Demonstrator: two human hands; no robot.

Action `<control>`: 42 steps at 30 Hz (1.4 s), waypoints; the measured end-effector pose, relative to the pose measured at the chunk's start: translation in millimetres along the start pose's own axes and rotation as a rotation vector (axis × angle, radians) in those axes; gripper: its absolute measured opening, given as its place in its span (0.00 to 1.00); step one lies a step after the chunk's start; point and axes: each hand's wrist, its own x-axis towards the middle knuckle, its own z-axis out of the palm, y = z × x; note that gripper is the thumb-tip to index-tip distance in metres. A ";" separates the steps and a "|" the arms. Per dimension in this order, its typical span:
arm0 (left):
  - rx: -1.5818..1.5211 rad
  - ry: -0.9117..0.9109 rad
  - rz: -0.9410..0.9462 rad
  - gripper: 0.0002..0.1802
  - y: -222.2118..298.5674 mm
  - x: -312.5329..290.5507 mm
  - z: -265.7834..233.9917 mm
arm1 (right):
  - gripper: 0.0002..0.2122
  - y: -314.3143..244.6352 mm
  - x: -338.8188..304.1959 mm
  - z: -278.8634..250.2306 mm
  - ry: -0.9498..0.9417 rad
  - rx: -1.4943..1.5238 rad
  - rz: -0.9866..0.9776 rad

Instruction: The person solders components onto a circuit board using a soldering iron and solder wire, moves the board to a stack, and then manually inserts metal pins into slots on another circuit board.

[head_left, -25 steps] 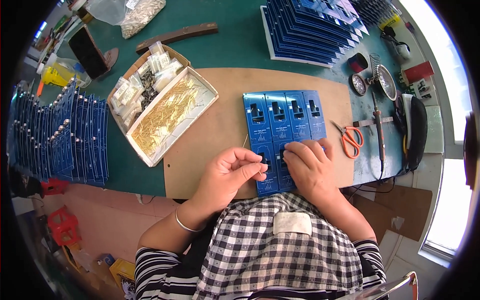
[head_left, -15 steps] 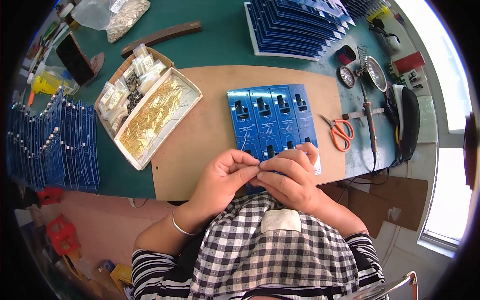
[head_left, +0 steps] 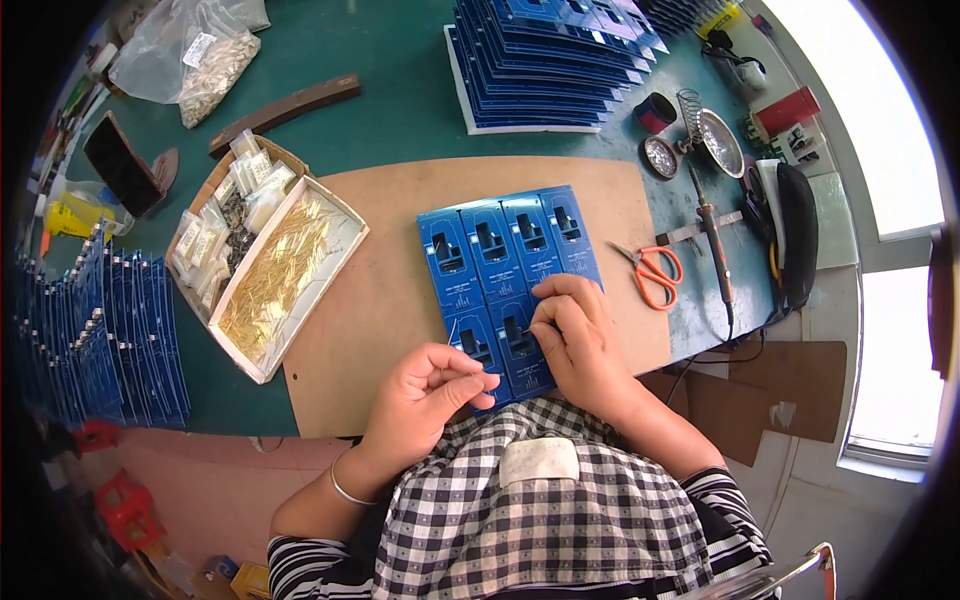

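A blue circuit board panel point(head_left: 485, 275), divided into several like sections with dark cutouts, lies on a brown board in front of me. My left hand point(head_left: 432, 398) is at the panel's near left corner, thumb and fingers pinched together; whatever is between them is too small to name. Over the panel's near middle, my right hand point(head_left: 578, 335) closes its fingertips beside a cutout, and a tiny thing at the tips cannot be made out. One thin pale wire point(head_left: 455, 330) sticks up from the panel's left side.
Left of the brown board point(head_left: 390, 225) is a carton tray point(head_left: 345, 250) with gold pins and small bags. Orange-handled scissors point(head_left: 655, 280) and a soldering iron point(head_left: 715, 250) lie to the right. Blue panels are stacked behind point(head_left: 540, 90) and at far left point(head_left: 120, 340).
My hands were together at the fingertips and have separated, the left going down and left, the right staying over the panel. The whole view has shifted, showing more of the panel.
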 end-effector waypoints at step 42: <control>0.011 0.023 0.071 0.08 -6.2 3.1 -2.5 | 0.09 -2.7 2.8 -2.1 -0.077 -0.399 -0.252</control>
